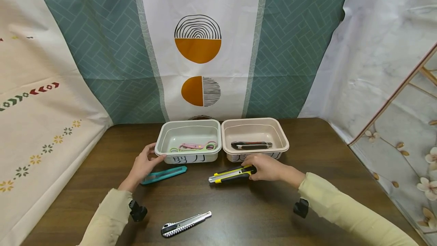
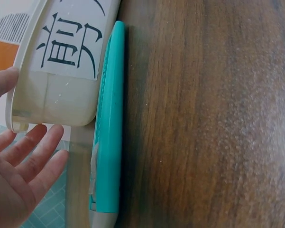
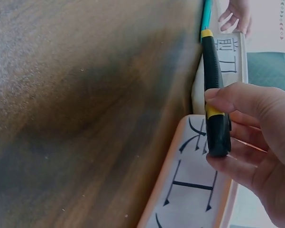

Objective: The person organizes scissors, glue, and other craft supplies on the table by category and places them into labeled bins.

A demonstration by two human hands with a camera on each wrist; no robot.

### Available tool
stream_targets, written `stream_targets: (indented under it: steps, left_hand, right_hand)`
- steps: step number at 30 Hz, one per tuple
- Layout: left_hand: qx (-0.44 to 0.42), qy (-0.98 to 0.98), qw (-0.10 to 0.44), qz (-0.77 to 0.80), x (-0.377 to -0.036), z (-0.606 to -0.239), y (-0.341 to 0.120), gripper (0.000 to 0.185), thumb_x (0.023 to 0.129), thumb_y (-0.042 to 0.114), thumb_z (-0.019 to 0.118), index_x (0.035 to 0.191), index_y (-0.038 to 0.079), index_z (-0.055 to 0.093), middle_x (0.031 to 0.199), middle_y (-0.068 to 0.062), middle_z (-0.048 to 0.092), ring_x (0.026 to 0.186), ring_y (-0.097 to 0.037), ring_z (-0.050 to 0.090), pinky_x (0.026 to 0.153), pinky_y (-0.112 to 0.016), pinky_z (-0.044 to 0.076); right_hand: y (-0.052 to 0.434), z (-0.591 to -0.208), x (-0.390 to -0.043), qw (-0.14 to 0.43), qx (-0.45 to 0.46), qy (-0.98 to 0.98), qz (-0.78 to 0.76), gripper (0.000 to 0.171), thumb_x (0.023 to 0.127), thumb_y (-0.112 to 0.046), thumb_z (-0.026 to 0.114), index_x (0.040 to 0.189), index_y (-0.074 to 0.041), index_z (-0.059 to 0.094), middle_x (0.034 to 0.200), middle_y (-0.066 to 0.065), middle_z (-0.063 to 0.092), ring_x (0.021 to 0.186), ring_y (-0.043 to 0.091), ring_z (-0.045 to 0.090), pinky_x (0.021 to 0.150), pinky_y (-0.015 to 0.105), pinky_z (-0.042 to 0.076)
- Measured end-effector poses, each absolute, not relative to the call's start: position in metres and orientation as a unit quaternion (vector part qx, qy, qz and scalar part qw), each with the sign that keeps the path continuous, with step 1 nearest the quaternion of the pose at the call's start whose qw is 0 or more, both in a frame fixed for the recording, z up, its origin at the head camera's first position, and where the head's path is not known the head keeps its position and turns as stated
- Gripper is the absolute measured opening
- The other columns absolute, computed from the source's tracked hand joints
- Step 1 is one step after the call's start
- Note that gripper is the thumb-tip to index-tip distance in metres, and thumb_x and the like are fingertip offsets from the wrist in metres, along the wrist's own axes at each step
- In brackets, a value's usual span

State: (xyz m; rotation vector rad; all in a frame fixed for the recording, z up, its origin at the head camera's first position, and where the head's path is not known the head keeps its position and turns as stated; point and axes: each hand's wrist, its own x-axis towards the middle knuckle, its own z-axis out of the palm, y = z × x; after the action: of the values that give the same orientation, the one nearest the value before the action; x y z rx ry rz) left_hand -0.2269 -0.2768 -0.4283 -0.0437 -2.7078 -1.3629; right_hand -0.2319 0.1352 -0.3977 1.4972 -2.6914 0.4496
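My right hand (image 1: 266, 168) grips the black end of a yellow-and-black utility knife (image 1: 230, 175) between thumb and fingers, in front of the pink plastic bin (image 1: 252, 130). Its metal nose points left. At the front left corner of the pale green bin (image 1: 170, 134), my left hand (image 1: 143, 165) has its thumb at the rim and its fairly straight fingers along the end wall. A teal utility knife (image 1: 165, 174) lies just below that bin; the left wrist view shows it beside the labelled wall (image 2: 57, 97). Nearer me lies a silver-and-black utility knife (image 1: 186, 224).
Pink-handled scissors (image 1: 192, 146) and green-handled scissors (image 1: 210, 146) lie in the green bin. Dark utility knives (image 1: 250, 145) lie in the pink bin. The bins stand side by side at the back of the brown table (image 1: 239, 215), before a patterned curtain (image 1: 290, 48).
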Motion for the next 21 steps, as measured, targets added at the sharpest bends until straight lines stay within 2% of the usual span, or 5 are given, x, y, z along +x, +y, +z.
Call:
stream_targets:
  steps: [9, 17, 21]
  left_hand:
    - [-0.021, -0.891, 0.059, -0.449, -0.227, -0.428, -0.28, 0.066, 0.085, 0.032, 0.064, 0.134, 0.001, 0.034, 0.117, -0.023, 0.054, 0.091, -0.032, 0.059, 0.074, -0.037, 0.048]
    - [-0.019, -0.895, 0.067, -0.44, -0.228, -0.429, -0.28, 0.067, 0.083, 0.035, 0.065, 0.133, 0.001, 0.036, 0.116, -0.022, 0.055, 0.092, -0.03, 0.059, 0.071, -0.031, 0.047]
    - [-0.018, -0.902, 0.076, -0.425, -0.229, -0.428, -0.28, 0.067, 0.083, 0.036, 0.065, 0.132, 0.001, 0.037, 0.115, -0.021, 0.055, 0.091, -0.029, 0.059, 0.069, -0.03, 0.047]
  right_hand:
    - [0.135, -0.388, -0.232, 0.006, 0.479, -0.866, 0.146, 0.037, 0.069, -0.011, 0.074, 0.103, 0.0, 0.066, 0.103, 0.006, 0.064, 0.097, 0.017, 0.059, 0.084, 0.033, 0.046]
    - [0.136, -0.38, -0.234, 0.03, 0.483, -0.864, 0.139, 0.035, 0.069, -0.011, 0.074, 0.1, 0.001, 0.067, 0.101, 0.008, 0.065, 0.096, 0.021, 0.06, 0.083, 0.035, 0.046]
    - [0.137, -0.376, -0.236, 0.039, 0.485, -0.864, 0.133, 0.034, 0.068, -0.013, 0.075, 0.1, -0.002, 0.067, 0.1, 0.006, 0.064, 0.095, 0.019, 0.059, 0.083, 0.035, 0.046]
